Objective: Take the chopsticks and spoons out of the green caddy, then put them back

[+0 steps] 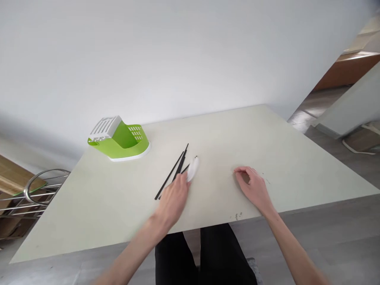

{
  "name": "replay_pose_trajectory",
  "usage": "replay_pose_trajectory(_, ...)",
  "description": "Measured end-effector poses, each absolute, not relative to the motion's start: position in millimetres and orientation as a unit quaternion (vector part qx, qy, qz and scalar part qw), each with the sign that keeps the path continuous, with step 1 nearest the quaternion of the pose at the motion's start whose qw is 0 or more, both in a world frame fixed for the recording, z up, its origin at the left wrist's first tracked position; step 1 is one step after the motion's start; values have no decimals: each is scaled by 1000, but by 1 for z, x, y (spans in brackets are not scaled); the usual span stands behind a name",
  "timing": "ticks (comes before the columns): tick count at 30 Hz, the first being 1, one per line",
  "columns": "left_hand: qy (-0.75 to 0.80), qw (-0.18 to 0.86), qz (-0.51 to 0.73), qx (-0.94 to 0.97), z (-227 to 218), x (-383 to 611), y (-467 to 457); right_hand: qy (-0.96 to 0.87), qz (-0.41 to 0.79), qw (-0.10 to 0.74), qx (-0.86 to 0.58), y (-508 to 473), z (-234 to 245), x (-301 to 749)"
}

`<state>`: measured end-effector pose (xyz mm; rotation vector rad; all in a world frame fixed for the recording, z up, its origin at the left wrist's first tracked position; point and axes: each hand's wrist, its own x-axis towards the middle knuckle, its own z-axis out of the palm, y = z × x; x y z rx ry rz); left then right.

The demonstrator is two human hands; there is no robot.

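In my left hand [175, 196] is a white spoon [193, 169], blurred, its bowl end pointing away from me; my fingers are closed round its near end. Right beside and partly under that hand lie several black chopsticks [169, 176], loosely fanned on the table. My right hand [251, 186] rests on the table at the right, thumb and fingertips brought together in a pinch, with no object visible in it. Farther back on the left stands a green and white utensil holder [127, 148] with a slatted white top and a perforated side.
The pale table [225, 134] meets a white wall [190, 59] at the back. Dark marks [236, 216] show at its near edge. A metal rack [35, 194] is beyond the table's left edge. My legs [208, 257] are under the front edge.
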<state>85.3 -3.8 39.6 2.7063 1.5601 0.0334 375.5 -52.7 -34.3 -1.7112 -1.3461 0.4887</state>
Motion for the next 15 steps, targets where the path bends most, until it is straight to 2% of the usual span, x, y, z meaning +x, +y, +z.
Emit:
replay_pose_trajectory(6,402,6,16,916,8,147,-4,-551,184,445,-682,-48,-37,376)
replay_pose_trajectory(15,412,-57,35,909,-10,154,-4,-559,179,445,-676,-44,-39,376)
